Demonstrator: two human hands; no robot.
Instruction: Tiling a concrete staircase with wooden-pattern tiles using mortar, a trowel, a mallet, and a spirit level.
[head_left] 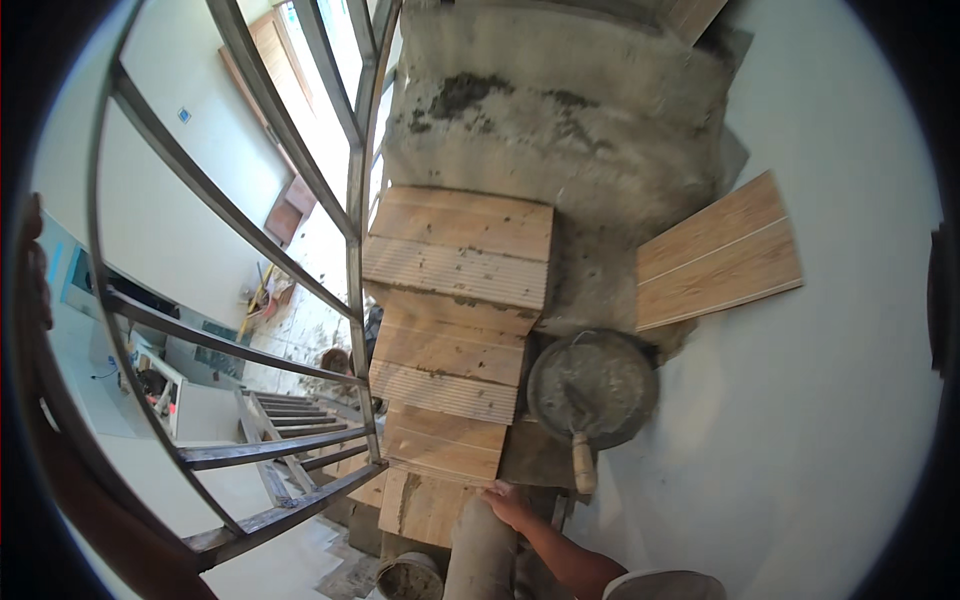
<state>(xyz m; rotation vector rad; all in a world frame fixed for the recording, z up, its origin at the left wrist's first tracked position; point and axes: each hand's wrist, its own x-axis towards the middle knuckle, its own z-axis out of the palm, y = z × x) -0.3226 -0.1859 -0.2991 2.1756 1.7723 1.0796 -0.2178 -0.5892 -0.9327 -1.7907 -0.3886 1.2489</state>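
Right hand point(508, 505) now: fingertips too small to read, grip unclear! Just below-left of it, the knee point(482, 555) covers part of a tile point(430, 512). Farther that way, the bucket point(438, 573) runs off the bottom edge. Up and right, the trowel point(583, 465) blade blurs into mortar point(615, 380). Far left, dark rim swallows most of the left hand point(38, 265).

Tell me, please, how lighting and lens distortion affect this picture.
Head view: the bright white opening behind the grey metal railing is washed out; the same head view bows that railing's bars; at the head view's left rim, the bare left hand is dark and soft, its grip unclear; mid head view, the brown wood-grain tiled steps look fairly sharp.
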